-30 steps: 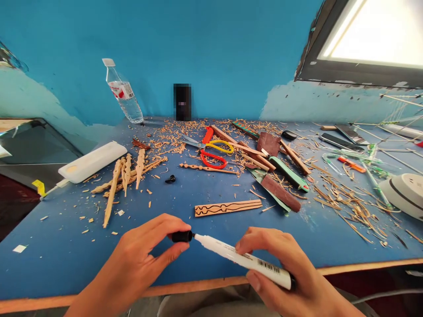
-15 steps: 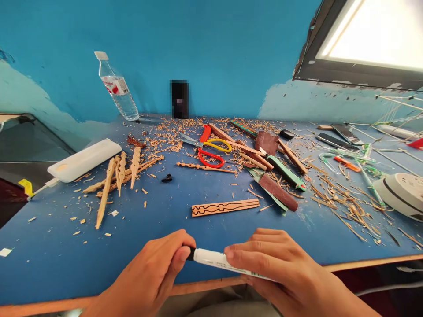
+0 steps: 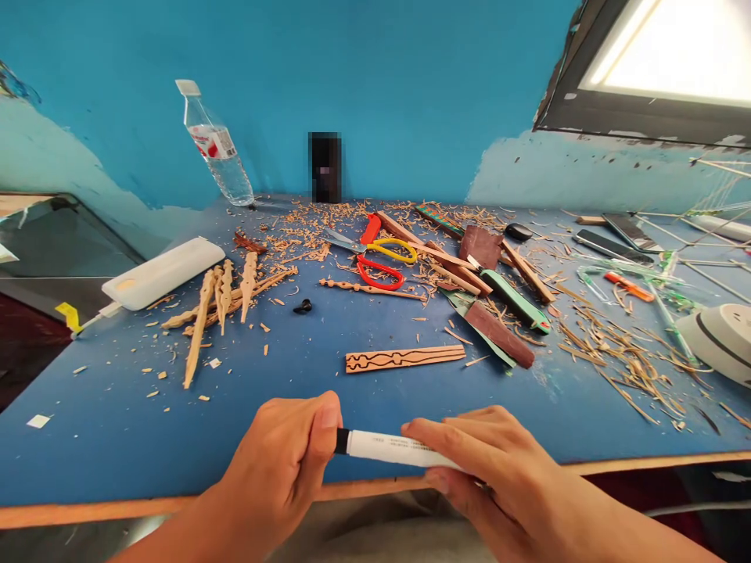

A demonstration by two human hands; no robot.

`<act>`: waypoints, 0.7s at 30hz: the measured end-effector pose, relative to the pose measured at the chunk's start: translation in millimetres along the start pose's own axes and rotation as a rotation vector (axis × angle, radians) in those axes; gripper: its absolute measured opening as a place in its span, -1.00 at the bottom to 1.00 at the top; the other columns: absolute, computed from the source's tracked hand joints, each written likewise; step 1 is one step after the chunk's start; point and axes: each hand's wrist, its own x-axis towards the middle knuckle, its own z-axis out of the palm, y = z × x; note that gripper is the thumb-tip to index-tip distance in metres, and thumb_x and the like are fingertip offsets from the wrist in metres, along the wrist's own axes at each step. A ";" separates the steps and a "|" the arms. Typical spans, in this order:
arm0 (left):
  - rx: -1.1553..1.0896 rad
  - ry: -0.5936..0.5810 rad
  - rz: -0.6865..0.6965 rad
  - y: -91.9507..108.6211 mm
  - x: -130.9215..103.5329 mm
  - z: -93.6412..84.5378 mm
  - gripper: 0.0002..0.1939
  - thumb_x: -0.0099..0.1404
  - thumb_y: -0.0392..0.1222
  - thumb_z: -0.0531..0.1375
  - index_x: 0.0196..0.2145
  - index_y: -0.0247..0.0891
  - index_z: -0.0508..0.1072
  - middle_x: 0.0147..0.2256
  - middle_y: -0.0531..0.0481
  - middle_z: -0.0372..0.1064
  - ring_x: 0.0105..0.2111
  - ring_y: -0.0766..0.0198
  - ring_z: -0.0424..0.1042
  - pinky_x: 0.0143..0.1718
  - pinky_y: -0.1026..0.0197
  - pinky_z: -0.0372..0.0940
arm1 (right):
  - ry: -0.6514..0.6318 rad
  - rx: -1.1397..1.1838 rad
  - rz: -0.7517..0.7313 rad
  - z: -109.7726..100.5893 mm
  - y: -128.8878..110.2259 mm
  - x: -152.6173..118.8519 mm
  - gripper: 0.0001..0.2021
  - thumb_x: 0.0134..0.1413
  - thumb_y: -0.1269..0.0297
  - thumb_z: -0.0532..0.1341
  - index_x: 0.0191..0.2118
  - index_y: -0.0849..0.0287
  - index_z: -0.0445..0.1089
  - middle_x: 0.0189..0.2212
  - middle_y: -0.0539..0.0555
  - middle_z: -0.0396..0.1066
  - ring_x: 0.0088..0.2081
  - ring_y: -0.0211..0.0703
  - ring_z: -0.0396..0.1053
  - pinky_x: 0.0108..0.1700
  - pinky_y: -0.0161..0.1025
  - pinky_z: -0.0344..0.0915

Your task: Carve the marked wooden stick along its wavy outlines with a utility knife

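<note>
Since a second ago, the black cap (image 3: 342, 441) has gone from just off the tip of the white marker (image 3: 387, 447) onto its end, and the left hand (image 3: 287, 461) has curled tighter. Blue tabletop (image 3: 246, 375) stretches below, strewn with shavings (image 3: 302, 246). Thumb and fingers of the right hand (image 3: 498, 469) clasp the marker's barrel; the left thumb presses against bent fingers, pinching the cap, mostly hidden. The marker is held over the tabletop's near part. Carved sticks (image 3: 200, 328) lie left of the wooden strip (image 3: 404, 359), which bears black outlines along its length, its straight sides uncut. Capping looks done or nearly so, though neither hand has let go.
</note>
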 end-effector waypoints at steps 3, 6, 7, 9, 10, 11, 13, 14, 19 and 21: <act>0.019 0.059 0.106 -0.1 -5.7 6.7 -0.72 0.46 -0.43 -0.11 -0.37 -0.14 0.19 -0.59 0.19 0.18 -0.65 0.35 0.18 -0.54 0.24 0.11 | -0.145 0.302 0.306 -0.7 -8.3 -0.5 -0.54 0.50 0.03 -0.08 -0.17 0.13 0.50 -0.51 0.00 0.37 -0.51 -0.26 0.20 -0.44 -0.28 0.15; 0.018 0.084 0.209 1.9 -8.9 9.0 -0.72 0.42 -0.48 -0.11 -0.35 -0.15 0.20 -0.58 0.17 0.22 -0.63 0.35 0.18 -0.53 0.22 0.11 | -0.235 0.642 0.615 4.8 -11.1 -4.4 -0.43 0.35 -0.25 0.02 -0.13 0.14 0.56 -0.56 -0.03 0.21 -0.52 -0.28 0.10 -0.52 -0.32 0.02; 0.021 0.088 0.241 2.8 -8.9 8.4 -0.72 0.42 -0.48 -0.11 -0.35 -0.16 0.20 -0.59 0.16 0.22 -0.63 0.35 0.18 -0.54 0.22 0.10 | -0.246 0.783 0.717 7.9 -11.9 -5.8 -0.39 0.28 -0.32 0.07 -0.09 0.15 0.55 -0.59 -0.07 0.13 -0.55 -0.30 0.05 -0.54 -0.33 -0.03; 0.032 0.086 0.304 4.3 -7.4 6.4 -0.71 0.44 -0.46 -0.10 -0.36 -0.17 0.23 -0.62 0.16 0.22 -0.64 0.34 0.17 -0.56 0.20 0.08 | -0.228 1.041 0.889 13.6 -14.8 -7.6 -0.36 0.20 -0.36 0.14 -0.10 0.18 0.55 -0.65 -0.15 -0.04 -0.60 -0.36 -0.11 -0.58 -0.35 -0.17; 0.035 0.081 0.331 4.9 -5.7 5.2 -0.71 0.45 -0.45 -0.11 -0.36 -0.17 0.24 -0.63 0.15 0.22 -0.64 0.34 0.17 -0.57 0.19 0.08 | -0.231 1.140 0.931 15.3 -16.7 -7.8 -0.38 0.20 -0.35 0.16 -0.13 0.20 0.55 -0.67 -0.18 -0.10 -0.62 -0.38 -0.18 -0.60 -0.34 -0.24; 0.035 0.079 0.359 5.3 -3.1 3.9 -0.69 0.46 -0.43 -0.12 -0.37 -0.17 0.23 -0.64 0.15 0.21 -0.65 0.33 0.16 -0.58 0.19 0.07 | -0.243 1.202 0.944 15.7 -18.5 -7.4 -0.40 0.21 -0.32 0.17 -0.17 0.21 0.56 -0.68 -0.19 -0.14 -0.63 -0.39 -0.24 -0.60 -0.33 -0.29; 0.030 0.087 0.407 5.4 5.7 -0.5 -0.68 0.47 -0.42 -0.15 -0.39 -0.15 0.20 -0.65 0.16 0.19 -0.67 0.33 0.14 -0.60 0.18 0.06 | -0.278 1.209 0.941 11.5 -19.2 -4.9 -0.43 0.27 -0.26 0.14 -0.20 0.21 0.57 -0.69 -0.18 -0.12 -0.64 -0.39 -0.24 -0.61 -0.33 -0.30; 0.031 0.090 0.431 4.8 12.6 -4.3 -0.69 0.48 -0.41 -0.15 -0.38 -0.15 0.19 -0.65 0.16 0.20 -0.67 0.33 0.15 -0.60 0.18 0.06 | -0.285 1.159 0.930 6.8 -16.5 -2.8 -0.44 0.29 -0.25 0.14 -0.17 0.20 0.57 -0.68 -0.17 -0.08 -0.64 -0.39 -0.20 -0.60 -0.34 -0.27; 0.242 0.097 0.141 -17.4 67.6 -44.8 -0.81 0.53 -0.19 0.01 -0.02 -0.15 0.37 -0.29 0.09 0.52 -0.43 0.36 0.45 -0.36 0.27 0.27 | 0.096 0.529 0.666 -36.6 39.7 17.7 -0.46 0.19 -0.25 0.25 0.01 0.12 0.52 -0.50 -0.04 0.25 -0.50 -0.28 0.09 -0.51 -0.31 -0.04; 0.362 0.069 -0.103 -38.7 86.4 -62.0 -0.79 0.47 -0.15 0.10 0.01 -0.20 0.39 -0.28 0.04 0.50 -0.34 0.25 0.46 -0.27 0.20 0.27 | 0.278 0.247 0.620 -56.2 75.3 28.1 -0.53 0.27 -0.20 0.17 0.03 0.04 0.49 -0.52 -0.04 0.25 -0.53 -0.24 0.10 -0.51 -0.27 -0.04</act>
